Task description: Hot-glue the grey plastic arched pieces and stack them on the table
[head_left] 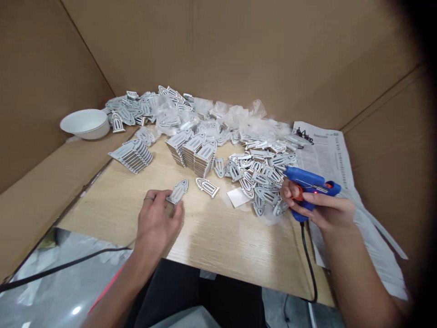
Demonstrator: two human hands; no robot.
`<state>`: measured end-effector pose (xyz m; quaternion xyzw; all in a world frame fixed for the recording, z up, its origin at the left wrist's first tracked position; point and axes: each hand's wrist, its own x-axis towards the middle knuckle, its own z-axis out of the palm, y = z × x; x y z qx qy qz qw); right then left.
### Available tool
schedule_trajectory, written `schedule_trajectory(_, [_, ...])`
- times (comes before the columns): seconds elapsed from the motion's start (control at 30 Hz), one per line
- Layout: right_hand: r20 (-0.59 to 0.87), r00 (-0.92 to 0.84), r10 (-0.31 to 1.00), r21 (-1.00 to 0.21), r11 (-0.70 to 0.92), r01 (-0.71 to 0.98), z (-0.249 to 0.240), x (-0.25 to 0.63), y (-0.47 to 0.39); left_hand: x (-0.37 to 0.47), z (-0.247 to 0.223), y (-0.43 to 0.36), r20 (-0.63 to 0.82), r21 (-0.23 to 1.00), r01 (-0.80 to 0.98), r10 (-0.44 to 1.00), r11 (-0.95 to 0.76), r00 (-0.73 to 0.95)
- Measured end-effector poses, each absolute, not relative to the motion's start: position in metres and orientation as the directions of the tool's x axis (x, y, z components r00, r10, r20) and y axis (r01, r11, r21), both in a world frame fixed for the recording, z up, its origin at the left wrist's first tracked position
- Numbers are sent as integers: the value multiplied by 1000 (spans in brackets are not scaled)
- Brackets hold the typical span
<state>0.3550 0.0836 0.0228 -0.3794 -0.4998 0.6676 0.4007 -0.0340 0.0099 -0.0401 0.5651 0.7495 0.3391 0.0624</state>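
Note:
Between the thumb and fingers of my left hand (159, 218) is a small grey arched window-shaped piece (178, 192), held just over the table. My right hand (317, 209) grips a blue glue gun (303, 180) by its handle, a finger at the orange trigger. Its nozzle points left, over a heap of loose arched pieces (262, 175), and a red light glows on its side. One patterned arched piece (207, 187) lies on the table to the right of my left hand. Neat stacks of such pieces (193, 150) stand behind it, with a leaning stack (132, 156) farther left.
A white bowl (85, 124) sits at the back left. Plastic bags (235, 114) and more pieces pile along the cardboard wall (221, 54). Newspaper (324, 155) with dark glue strings covers the right side. The gun's black cord (309, 264) hangs over the table's front edge.

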Motion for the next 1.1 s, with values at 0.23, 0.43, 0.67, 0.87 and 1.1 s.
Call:
schedule_trajectory(0.23, [-124,-389,913,-960,-210,-187,22,355,82,-57,-23,12,265,607,776,877,170,-400])
schedule_trajectory(0.43, [-133,-417,899,-941,-246,-231,23,358,80,-96,17,17,380,700,702,765,131,-521])
schedule_trajectory(0.67, [-126,-376,918,-926,-245,-288,19,365,77,-138,53,48,561,703,711,594,26,-577])
schedule_trajectory(0.87, [-18,-451,893,-916,-196,-351,13,367,81,-155,42,62,510,656,751,694,68,-508])
schedule_trajectory(1.1, [-20,-447,894,-937,-173,-305,14,368,80,-161,41,68,436,603,784,762,149,-480])
